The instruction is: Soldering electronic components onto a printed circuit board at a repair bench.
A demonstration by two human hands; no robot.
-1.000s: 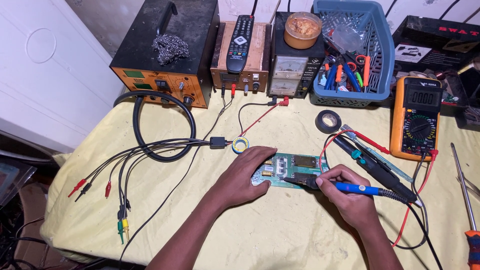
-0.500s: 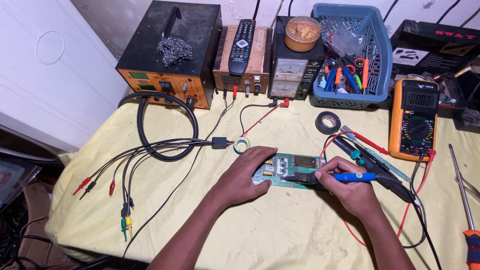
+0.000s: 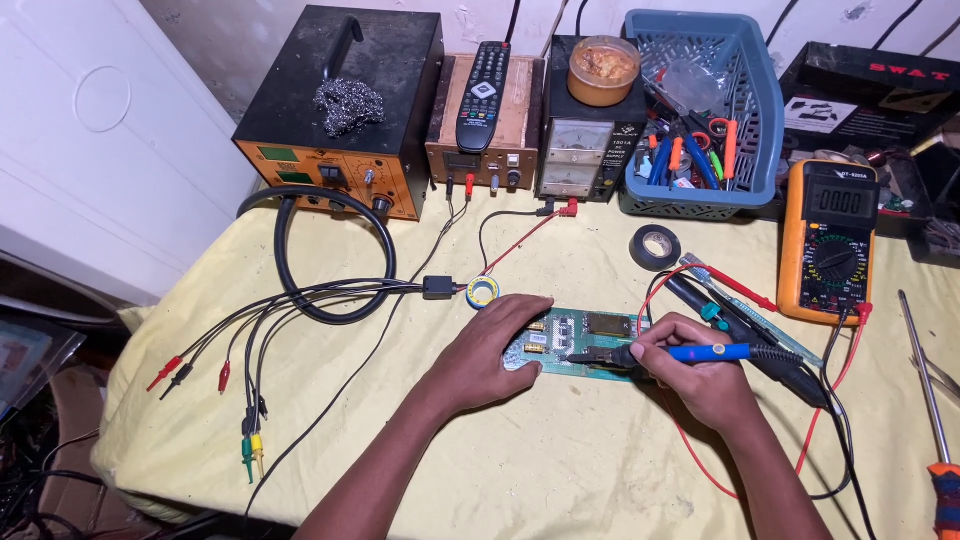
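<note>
Yellow cloth (image 3: pixel 560 480) covers the workbench, white wall behind. Green circuit board (image 3: pixel 590 342) lies flat on the cloth near the middle, slightly toward the front edge. Left hand (image 3: pixel 487 355) rests palm-down on the board's left end, fingers loosely spread, pressing it rather than gripping. Right hand (image 3: pixel 690 375) is closed in a pen-style grip around a soldering iron (image 3: pixel 690 353) with a blue handle; its dark tip points left and meets the board's lower middle area. Iron's cable runs off to the right across the cloth.

Just beside the board on the right lie black test probes (image 3: pixel 745 325) and a red lead. Small solder spool (image 3: pixel 483 292) with a blue rim sits just behind the left hand. Roll of black tape (image 3: pixel 655 246) lies behind the board. Orange multimeter (image 3: pixel 829 240) sits to the right, well apart from the hands. Long screwdriver (image 3: pixel 925 385) lies at the far right edge.

Back row, left to right: black and orange box unit (image 3: pixel 340 150) with steel wool (image 3: pixel 348 102) on top, wooden box (image 3: pixel 487 150) carrying a remote control (image 3: pixel 484 80), bench power supply (image 3: pixel 585 150) with an amber tub (image 3: pixel 603 70) on top, blue basket (image 3: pixel 740 170) full of tools. Bundle of black cables (image 3: pixel 330 290) with coloured plugs trails left over the cloth.
</note>
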